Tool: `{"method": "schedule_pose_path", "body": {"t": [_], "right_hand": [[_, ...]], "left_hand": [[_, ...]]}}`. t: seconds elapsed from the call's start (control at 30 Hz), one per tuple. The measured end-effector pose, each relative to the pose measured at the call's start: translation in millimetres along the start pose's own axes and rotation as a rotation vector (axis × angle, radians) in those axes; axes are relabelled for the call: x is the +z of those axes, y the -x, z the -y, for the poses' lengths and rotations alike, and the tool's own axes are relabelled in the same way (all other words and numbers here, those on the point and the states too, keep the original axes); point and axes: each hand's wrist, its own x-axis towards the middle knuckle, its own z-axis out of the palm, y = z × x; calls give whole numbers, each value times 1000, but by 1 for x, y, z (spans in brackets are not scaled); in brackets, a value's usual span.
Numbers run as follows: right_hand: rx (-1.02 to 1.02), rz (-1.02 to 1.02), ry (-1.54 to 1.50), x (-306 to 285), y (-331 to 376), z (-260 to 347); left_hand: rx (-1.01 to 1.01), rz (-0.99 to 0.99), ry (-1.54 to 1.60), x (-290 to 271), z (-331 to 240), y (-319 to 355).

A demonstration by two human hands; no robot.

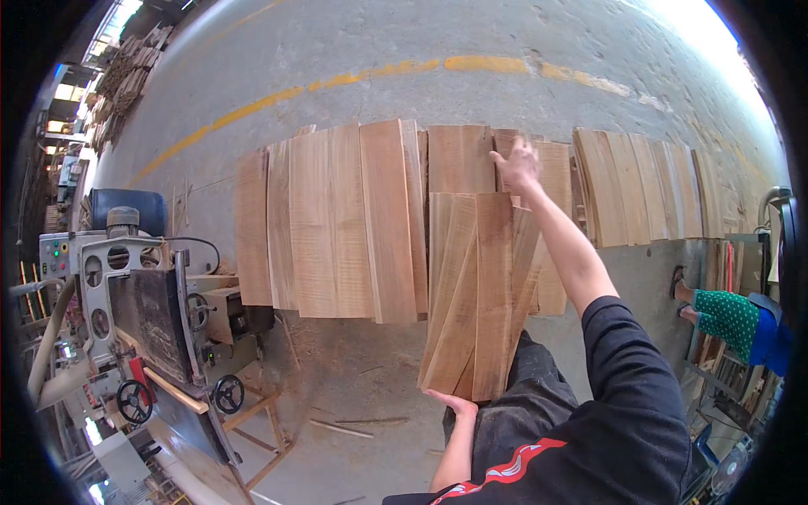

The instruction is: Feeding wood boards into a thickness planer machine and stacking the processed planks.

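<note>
A loose bundle of brown wooden boards (492, 295) lies in front of me, its near end raised over my lap and its pieces fanned at slight angles. My left hand (454, 402) supports that near end from below; its fingers are partly hidden under the wood. My right hand (520, 166) is stretched out at the far end, fingers apart and slightly blurred, over a row of planks. Beneath it lies a short dark plank (507, 139). Whether the fingertips touch the wood, I cannot tell.
Wide planks (332, 219) stand in a row to the left, and more planks (644, 185) to the right. A machine with black handwheels (135, 401) is at far left. Another person in green patterned trousers (725, 324) is at right. Wood strips (341, 427) litter the floor.
</note>
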Motion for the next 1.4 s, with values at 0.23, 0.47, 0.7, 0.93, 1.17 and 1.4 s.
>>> {"method": "schedule_pose_path", "body": {"t": [0.23,0.47,0.7,0.93,1.17,1.4], "right_hand": [[128,407,156,18,-27,-27],[601,60,-60,-7,-77,-166],[327,-372,-223,-171,-59,-293],[155,-513,-493,-289,-1,-272],[181,-99,-896,-178,90,-192],[214,13,-868,-71,144,-131]], "left_hand": [[-27,-95,-38,25,-12,17],[80,-274,-155,32,-16,15],[-49,-173,-63,13,-8,8],[-94,-60,44,1,-1,-21],[-128,139,160,-9,1,-22],[-224,208,256,-40,3,-25]]}}
